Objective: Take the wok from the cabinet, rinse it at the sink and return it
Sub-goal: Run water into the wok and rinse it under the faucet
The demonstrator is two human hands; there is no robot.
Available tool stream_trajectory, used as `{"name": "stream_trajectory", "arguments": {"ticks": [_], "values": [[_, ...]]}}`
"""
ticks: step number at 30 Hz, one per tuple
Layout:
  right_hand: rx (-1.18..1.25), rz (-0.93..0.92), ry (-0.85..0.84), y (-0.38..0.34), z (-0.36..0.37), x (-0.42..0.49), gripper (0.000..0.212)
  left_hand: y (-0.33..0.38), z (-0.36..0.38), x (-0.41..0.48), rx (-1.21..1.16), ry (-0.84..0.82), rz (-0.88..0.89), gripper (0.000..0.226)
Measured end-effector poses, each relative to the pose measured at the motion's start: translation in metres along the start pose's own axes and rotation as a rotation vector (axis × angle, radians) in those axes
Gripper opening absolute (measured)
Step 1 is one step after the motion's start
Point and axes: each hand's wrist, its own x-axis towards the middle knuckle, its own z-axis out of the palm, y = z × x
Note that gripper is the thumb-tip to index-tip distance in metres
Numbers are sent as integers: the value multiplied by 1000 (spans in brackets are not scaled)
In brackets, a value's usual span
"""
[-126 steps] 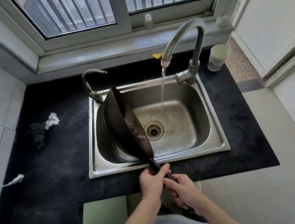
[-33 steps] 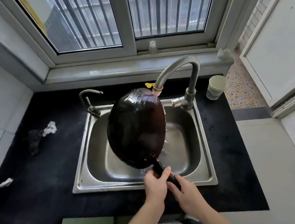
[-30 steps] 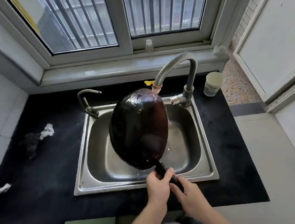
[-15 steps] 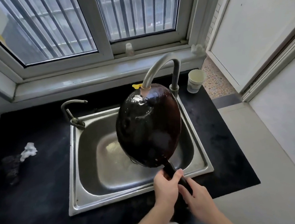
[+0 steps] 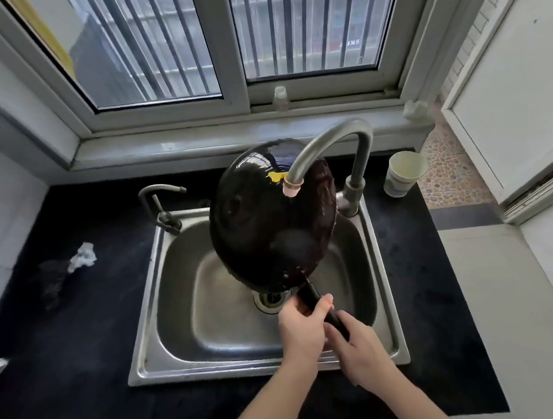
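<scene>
Where window meets counter [image 5: 59, 337] (black), sink [image 5: 160, 291].

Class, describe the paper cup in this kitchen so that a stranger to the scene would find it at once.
Start at the steel sink set in the black countertop under the window. Go to the tall curved faucet at its back right corner. Just right of that, at the counter's edge, stands the pale paper cup, the only upright open container on the counter.
</scene>
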Motion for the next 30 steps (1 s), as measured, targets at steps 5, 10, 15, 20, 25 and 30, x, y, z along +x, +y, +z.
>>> {"name": "stream_trajectory", "arguments": {"ticks": [5, 10, 15, 20, 25, 30], "values": [[-10, -26, -76, -3, 10, 7, 8, -2, -17, 5, -42, 65, 3, 12], [22, 6, -148, -8, 21, -9, 13, -22, -35, -3, -190, 46, -25, 5], [99, 86, -170, -7, 36, -35, 15, -35, -59, -20, -488, -175, -113, 15], [144, 176, -198, -9, 49, -58, 11, -49, -81, -26, -353, -282, -47, 18], [-230, 194, 35, -19, 86, -71, 29, -57, -93, -28, -189, -260, -7, 15], [-493, 233, 194, -41, 97, -85, 36, -53, -94, -31, -83, -273, 60, 18]]}}
